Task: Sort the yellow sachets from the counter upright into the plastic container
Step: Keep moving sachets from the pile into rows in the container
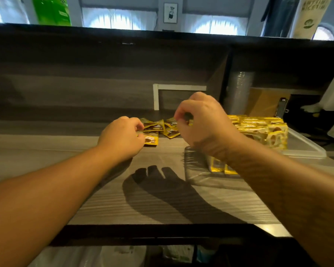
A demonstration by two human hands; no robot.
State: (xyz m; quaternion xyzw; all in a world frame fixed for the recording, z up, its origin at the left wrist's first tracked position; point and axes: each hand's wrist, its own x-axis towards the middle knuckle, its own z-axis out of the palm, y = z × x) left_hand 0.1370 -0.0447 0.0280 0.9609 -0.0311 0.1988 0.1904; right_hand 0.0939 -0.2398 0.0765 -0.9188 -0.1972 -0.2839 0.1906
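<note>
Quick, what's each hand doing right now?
Left hand: fingers on a sachet lying on the counter.
Right hand: pinching a raised sachet.

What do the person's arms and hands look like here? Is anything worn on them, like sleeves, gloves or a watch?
Both forearms are bare as far as the picture shows: no sleeves reach into view. The left hand and the right hand wear no gloves, and no watch or bracelet shows on either wrist. No rings are visible, though the fingers are mostly hidden.
</note>
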